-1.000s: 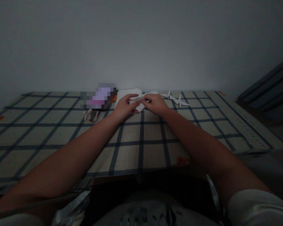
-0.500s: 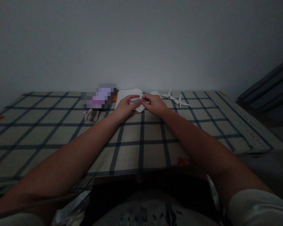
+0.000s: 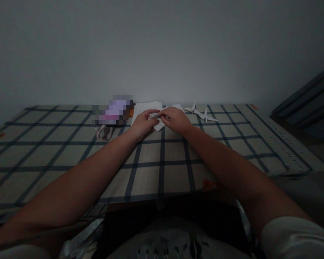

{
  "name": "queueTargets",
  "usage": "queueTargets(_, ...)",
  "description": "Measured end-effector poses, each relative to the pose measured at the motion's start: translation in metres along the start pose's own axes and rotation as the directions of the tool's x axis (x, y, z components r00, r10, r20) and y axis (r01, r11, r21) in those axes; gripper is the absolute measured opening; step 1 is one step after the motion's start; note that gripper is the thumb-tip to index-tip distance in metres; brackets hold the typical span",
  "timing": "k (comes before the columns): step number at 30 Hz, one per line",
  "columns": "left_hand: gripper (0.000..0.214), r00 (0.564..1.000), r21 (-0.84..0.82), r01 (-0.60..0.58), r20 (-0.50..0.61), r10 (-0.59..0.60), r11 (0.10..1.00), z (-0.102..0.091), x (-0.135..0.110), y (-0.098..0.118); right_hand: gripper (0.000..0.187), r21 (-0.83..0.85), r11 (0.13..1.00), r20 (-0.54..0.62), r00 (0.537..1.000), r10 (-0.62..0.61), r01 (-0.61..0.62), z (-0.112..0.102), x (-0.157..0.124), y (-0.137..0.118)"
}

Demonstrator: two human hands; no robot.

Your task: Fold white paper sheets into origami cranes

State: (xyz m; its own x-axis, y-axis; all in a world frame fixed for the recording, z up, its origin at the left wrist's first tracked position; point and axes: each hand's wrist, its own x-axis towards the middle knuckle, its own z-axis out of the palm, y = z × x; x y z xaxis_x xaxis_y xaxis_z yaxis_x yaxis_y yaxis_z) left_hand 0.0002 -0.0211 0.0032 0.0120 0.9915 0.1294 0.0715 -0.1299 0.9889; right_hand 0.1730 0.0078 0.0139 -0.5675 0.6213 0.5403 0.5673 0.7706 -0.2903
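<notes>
- The folded paper sits between the left hand and right hand, on the table.
- Paper cranes lie right of the hands.

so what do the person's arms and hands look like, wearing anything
Both forearms are bare. The left hand and right hand show no gloves; rings or a watch can't be made out in the dim light. A short white sleeve covers the right upper arm.
</notes>
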Motion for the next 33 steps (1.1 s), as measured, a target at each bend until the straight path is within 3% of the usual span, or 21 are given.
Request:
queueTargets(5, 0.041, 1.000, 0.026, -0.005, 0.011, 0.004, 1.000, -0.003, 0.001, -0.003, 0.019, 0.131, 0.991, -0.033, 0.999, 0.041, -0.036, 0.001, 0.001, 0.004)
queueTargets(10, 0.046, 1.000, -0.045, 0.002, -0.007, -0.002, 0.999, -0.009, 0.010, -0.010, 0.026, 0.293, 0.954, -0.104, 0.989, 0.102, -0.068, 0.002, 0.000, 0.008)
queueTargets(18, 0.045, 0.998, -0.138, 0.055, 0.018, -0.053, 0.989, -0.009, 0.010, -0.008, 0.022, 0.356, 0.930, -0.100, 0.986, 0.131, -0.087, 0.000, 0.000, 0.009)
queueTargets(20, 0.043, 0.998, -0.208, 0.052, 0.043, -0.043, 0.977, -0.009, 0.010, -0.008, 0.025, 0.471, 0.872, -0.101, 0.975, 0.200, -0.131, 0.002, 0.001, 0.011)
queueTargets(23, 0.038, 0.993, -0.328, 0.081, 0.104, -0.049, 0.941, -0.010, 0.012, -0.007, 0.032, 0.662, 0.713, -0.032, 0.942, 0.334, -0.230, 0.005, 0.003, 0.016)
queueTargets(26, 0.036, 0.989, -0.390, 0.105, 0.137, -0.056, 0.915, -0.011, 0.012, -0.004, 0.031, 0.768, 0.580, 0.065, 0.934, 0.352, -0.272, 0.007, 0.004, 0.019)
queueTargets(33, 0.033, 0.987, -0.399, 0.109, 0.148, -0.054, 0.911, -0.011, 0.008, 0.001, 0.028, 0.810, 0.499, 0.185, 0.942, 0.279, -0.308, 0.002, 0.002, 0.015)
